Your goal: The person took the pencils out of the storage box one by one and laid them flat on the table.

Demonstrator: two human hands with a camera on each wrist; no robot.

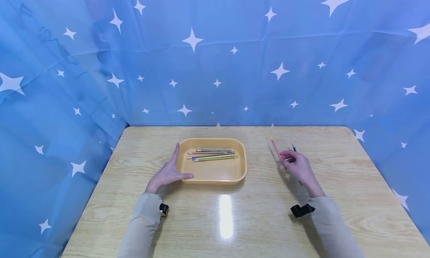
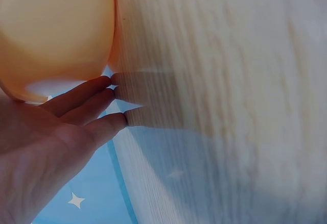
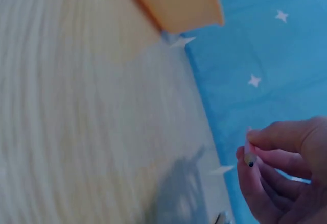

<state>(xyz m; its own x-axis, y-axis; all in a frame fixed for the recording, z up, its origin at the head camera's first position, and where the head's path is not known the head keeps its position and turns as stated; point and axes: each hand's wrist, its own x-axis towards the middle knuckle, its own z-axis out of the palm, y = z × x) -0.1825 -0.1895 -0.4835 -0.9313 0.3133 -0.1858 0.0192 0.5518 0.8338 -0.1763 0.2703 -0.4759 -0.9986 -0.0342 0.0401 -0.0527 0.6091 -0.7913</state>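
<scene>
A tan plastic tray (image 1: 211,182) stands left of centre, with several pencils (image 1: 215,156) lying across its inside. My left hand (image 1: 169,173) rests against its left side, thumb at the front rim and index finger along the side wall. In the left wrist view the other fingers (image 2: 84,97) stretch out straight beside the tray. To the right, my right hand (image 1: 297,165) pinches a pink pencil (image 1: 275,147) between thumb and fingers, above the table. The right wrist view shows its sharpened tip (image 3: 250,159). A dark pencil (image 1: 294,147) lies under that hand, mostly hidden.
The light wooden table (image 1: 258,217) carries everything, and its back edge meets a blue curtain (image 1: 215,68) with white stars. Black straps with small cameras (image 1: 302,210) sit on both wrists. Bright glare (image 1: 226,216) marks the tabletop in front of the tray.
</scene>
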